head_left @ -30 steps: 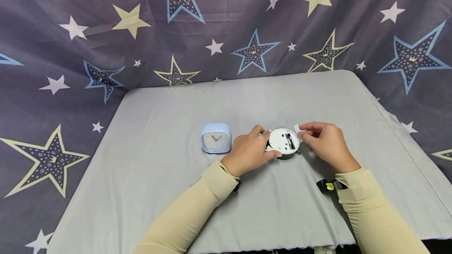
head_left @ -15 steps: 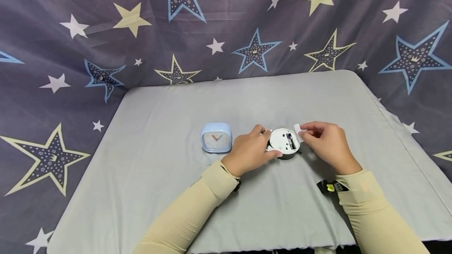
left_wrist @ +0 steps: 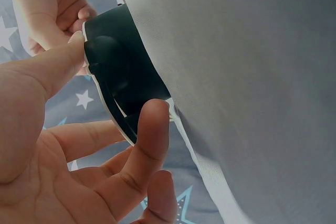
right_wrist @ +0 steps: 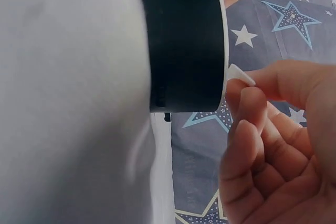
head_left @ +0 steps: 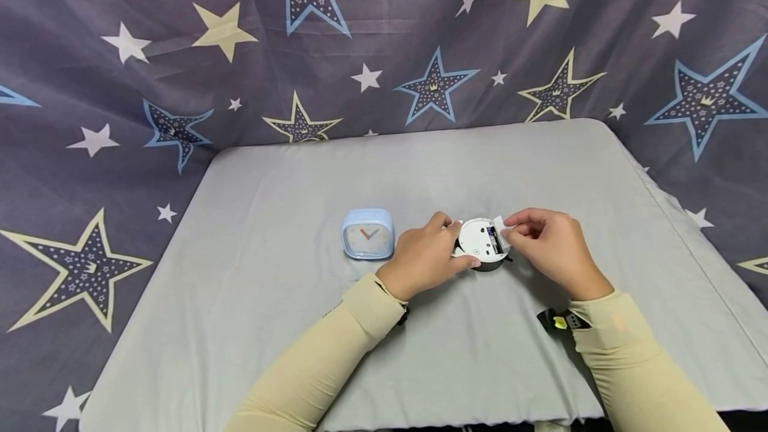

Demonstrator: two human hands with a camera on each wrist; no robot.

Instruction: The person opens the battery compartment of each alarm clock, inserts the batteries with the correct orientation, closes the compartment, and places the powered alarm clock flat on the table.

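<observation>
A round clock lies with its white back upward, a battery showing in its open compartment. My left hand grips its left side, thumb at the near rim. Its dark side wall shows in the left wrist view. Between thumb and fingertips my right hand pinches a small white battery cover, held at the compartment's right edge. In the right wrist view the cover is right at the clock's white rim, tilted.
A light blue alarm clock stands left of my left hand, its dial toward me. Grey cloth covers the table. A star-patterned curtain hangs behind the table and along its sides.
My right hand has moved the battery cover a little left, from beside the clock to over the edge of its back. The left hand and the clock stay in place.
</observation>
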